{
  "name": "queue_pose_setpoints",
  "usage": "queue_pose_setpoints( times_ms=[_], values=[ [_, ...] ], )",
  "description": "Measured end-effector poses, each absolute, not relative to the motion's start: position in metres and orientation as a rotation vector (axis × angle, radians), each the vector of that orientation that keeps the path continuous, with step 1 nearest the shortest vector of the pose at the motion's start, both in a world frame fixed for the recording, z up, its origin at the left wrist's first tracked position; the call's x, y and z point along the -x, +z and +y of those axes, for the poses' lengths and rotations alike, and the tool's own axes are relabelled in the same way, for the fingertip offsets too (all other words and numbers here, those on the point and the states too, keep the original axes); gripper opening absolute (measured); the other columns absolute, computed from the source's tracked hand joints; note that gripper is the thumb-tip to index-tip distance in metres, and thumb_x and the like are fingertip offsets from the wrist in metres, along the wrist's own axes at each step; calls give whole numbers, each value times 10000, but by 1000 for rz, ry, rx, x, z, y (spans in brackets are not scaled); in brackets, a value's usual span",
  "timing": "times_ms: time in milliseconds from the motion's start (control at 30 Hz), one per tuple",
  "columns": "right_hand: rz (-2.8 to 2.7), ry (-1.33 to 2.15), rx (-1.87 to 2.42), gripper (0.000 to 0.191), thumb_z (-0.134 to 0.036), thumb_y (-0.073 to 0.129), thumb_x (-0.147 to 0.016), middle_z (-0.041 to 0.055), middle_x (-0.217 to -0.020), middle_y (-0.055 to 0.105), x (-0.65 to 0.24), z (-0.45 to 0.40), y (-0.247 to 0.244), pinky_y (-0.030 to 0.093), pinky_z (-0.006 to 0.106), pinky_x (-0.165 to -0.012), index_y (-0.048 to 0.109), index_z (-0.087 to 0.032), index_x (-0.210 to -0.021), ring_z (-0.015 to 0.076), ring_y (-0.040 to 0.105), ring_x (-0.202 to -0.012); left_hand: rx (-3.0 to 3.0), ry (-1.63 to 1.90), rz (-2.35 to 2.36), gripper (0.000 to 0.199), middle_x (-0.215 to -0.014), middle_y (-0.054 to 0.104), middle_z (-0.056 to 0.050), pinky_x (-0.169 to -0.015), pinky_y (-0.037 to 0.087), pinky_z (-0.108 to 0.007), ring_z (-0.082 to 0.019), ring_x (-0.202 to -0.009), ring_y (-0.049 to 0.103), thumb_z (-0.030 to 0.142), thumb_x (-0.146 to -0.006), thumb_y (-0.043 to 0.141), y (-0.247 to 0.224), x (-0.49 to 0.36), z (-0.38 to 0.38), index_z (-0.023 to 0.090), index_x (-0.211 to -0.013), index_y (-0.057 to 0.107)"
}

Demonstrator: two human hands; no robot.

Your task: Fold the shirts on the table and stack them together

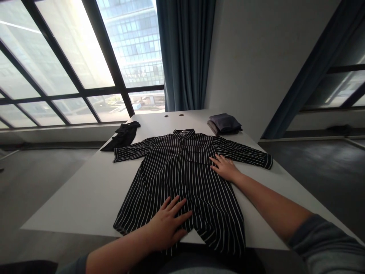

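Note:
A black shirt with white stripes (168, 167) lies spread face up on the white table, its collar at the far end and both sleeves stretched out sideways. My left hand (168, 222) rests on the lower front near the hem, palm down with fingers spread. Farther up, my right hand (225, 167) lies flat with fingers apart on the right side of the chest, just below the sleeve. Part of the hem hangs over the table's near edge, and the two lower front panels part in a gap there.
On the white table (74, 198), a crumpled black garment (122, 136) lies at the left edge. A small stack of folded dark clothes (224, 123) sits at the back right. Behind the table are a blue curtain (186, 57) and large windows.

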State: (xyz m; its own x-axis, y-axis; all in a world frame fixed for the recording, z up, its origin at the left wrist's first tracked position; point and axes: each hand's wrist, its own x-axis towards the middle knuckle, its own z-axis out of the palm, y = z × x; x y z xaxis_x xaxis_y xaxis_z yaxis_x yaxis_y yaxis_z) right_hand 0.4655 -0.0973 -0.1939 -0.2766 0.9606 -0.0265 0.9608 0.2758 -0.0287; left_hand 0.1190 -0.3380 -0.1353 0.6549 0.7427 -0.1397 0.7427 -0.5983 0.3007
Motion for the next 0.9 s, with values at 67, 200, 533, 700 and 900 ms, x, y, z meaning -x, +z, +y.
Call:
queue_pose_setpoints(
  times_ms=[67, 200, 533, 700, 900],
  values=[
    [2503, -66, -1881, 662, -593, 305, -1059, 81, -1761, 211, -472, -85, -196, 263, 640, -1240, 319, -339, -1670, 352, 204, -1617, -2520, -21, 1167, 679, -1762, 182, -84, -1258, 210, -711, -398, -1616, 169, 483, -1021, 578, -133, -128, -338, 392, -1650, 341],
    [2538, -65, -1839, 659, -590, 309, -1054, 67, -1757, 229, -487, -72, -197, 261, 608, -1254, 333, -344, -1664, 336, 217, -1615, -2470, -38, 1113, 599, -1766, 200, -57, -1206, 297, -748, -418, -1603, 218, 527, -1040, 517, -120, -132, -334, 439, -1619, 388],
    [2729, 316, -1835, 530, -513, 374, -1057, 147, -1527, 577, -478, -86, -162, 414, 530, -1135, 701, -235, -1369, 359, 473, -1412, -2504, 198, 1460, 460, -1562, 528, -66, -1182, 435, -502, -301, -1391, 538, 482, -1064, 447, -116, -88, -221, 293, -1449, 613],
    [2723, 205, -1828, 559, -501, 390, -1057, 145, -1584, 519, -442, -23, -148, 320, 497, -1224, 619, -198, -1467, 329, 406, -1482, -2529, 94, 1831, 475, -1557, 542, -99, -1167, 398, -513, -327, -1401, 511, 475, -1065, 415, -131, -82, -108, 262, -1442, 609],
    [2395, -197, -2032, 691, -593, 318, -1061, 125, -1758, 209, -409, 73, -159, 200, 623, -1258, 335, -251, -1661, 366, 190, -1605, -2441, 9, 2011, 586, -1707, 344, -146, -1211, 316, -556, -359, -1552, 316, 491, -1063, 371, -140, -97, 4, 222, -1576, 459]
  ],
)
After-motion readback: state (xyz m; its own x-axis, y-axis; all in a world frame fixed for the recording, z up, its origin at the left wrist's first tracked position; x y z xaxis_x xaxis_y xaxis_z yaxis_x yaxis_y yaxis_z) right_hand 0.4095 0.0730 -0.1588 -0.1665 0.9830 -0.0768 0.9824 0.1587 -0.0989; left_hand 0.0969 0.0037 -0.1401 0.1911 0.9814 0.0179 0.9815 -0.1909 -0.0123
